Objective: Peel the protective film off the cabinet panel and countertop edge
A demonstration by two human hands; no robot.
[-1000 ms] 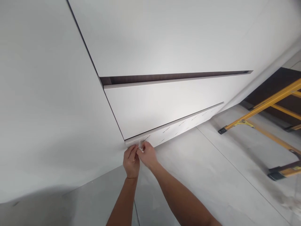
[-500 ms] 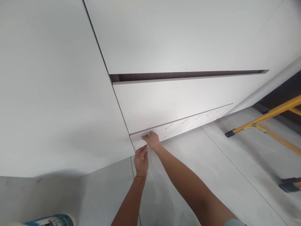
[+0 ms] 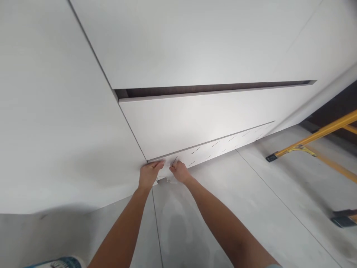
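Note:
Both my hands are at the left end of the white plinth strip (image 3: 217,147) under a pale grey cabinet drawer front (image 3: 195,121). The strip carries a white protective film printed with small dark marks. My left hand (image 3: 149,174) pinches the film's loosened corner at the cabinet's bottom left. My right hand (image 3: 180,171) grips the film just to the right of it. A torn flap of film (image 3: 165,175) hangs between the two hands near the floor.
A tall grey side panel (image 3: 55,111) stands on the left. The floor is large grey tiles (image 3: 251,208). A yellow ladder frame (image 3: 312,143) lies at the right, with a dark foot at the far right. A blue-and-white shoe tip (image 3: 60,262) shows at the bottom left.
My left hand has moved up from the floor edge to the strip's top left corner. My right hand has slid slightly down. The film flap between them now hangs looser.

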